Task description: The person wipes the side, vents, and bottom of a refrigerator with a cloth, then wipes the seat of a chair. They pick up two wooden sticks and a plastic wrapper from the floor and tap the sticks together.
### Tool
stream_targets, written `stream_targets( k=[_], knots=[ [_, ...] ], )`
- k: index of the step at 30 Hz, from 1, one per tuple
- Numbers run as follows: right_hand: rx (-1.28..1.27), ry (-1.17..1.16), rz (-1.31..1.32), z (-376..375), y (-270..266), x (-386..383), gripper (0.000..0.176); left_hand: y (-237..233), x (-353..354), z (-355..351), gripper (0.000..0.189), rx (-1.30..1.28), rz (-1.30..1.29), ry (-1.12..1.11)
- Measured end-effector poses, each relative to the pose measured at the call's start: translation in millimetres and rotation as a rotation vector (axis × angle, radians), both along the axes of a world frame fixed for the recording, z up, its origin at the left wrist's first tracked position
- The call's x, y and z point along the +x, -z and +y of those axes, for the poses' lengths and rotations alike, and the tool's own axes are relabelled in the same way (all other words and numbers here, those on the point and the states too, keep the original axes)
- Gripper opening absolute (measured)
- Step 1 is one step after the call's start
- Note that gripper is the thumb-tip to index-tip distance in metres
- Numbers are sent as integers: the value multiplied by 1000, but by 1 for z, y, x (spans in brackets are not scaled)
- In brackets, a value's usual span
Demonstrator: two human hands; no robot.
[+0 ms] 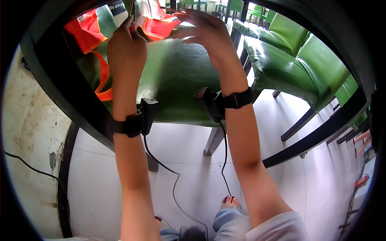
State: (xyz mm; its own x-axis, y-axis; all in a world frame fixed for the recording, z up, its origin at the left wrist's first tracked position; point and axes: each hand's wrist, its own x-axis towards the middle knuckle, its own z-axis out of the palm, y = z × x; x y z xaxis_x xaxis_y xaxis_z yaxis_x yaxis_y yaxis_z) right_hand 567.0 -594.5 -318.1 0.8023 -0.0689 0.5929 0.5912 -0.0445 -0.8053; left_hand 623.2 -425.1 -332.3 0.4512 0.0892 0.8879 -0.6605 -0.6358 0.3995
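Note:
My left hand [128, 46] is raised over the green padded seat [181, 72], its fingers pinched closed. A thin upright strip [131, 7] shows at its fingertips; what it is I cannot make out. My right hand [207, 30] is held to the right with the fingers apart and slightly blurred, near a red cloth with orange-yellow edging [159, 29]. No object shows in it. More red cloth [86, 34] lies to the left, with an orange-red strap [103, 72] trailing down the seat's left side.
Green padded chairs [297, 68] with dark legs stand on the right. A dark curved frame [76, 96] runs along the left, near a stained wall [32, 116]. Black cables [177, 188] hang from the wrist-strapped devices [148, 114] towards the pale tiled floor [120, 176].

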Motion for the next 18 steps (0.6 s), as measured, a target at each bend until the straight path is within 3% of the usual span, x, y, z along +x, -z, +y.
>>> stream_targets(
  k=[2, 5, 7, 8, 11, 15, 18],
  knots=[
    [125, 90, 20, -1, 4, 1, 32, -2, -12, 3, 31, 44, -62, -46],
    [251, 161, -50, -10, 9, 2, 31, -12, -31, 4, 30, 19, 105, 209],
    [265, 201, -189, -23, 17, 14, 33, -9, -23, 2, 30, -9, 49, 319],
    [416, 141, -183, -18, 12, 0, 32, -7, -17, 1, 30, -24, 19, 375],
    [349, 160, -303, -15, 3, -6, 31, 2, 2, 0, 29, -24, 135, 322],
    [278, 33, -314, -12, 2, -11, 24, 29, 39, 4, 29, 16, 79, 237],
    [216, 89, -186, -12, 7, -10, 29, 24, 38, 4, 29, 12, -6, 206]
  ],
)
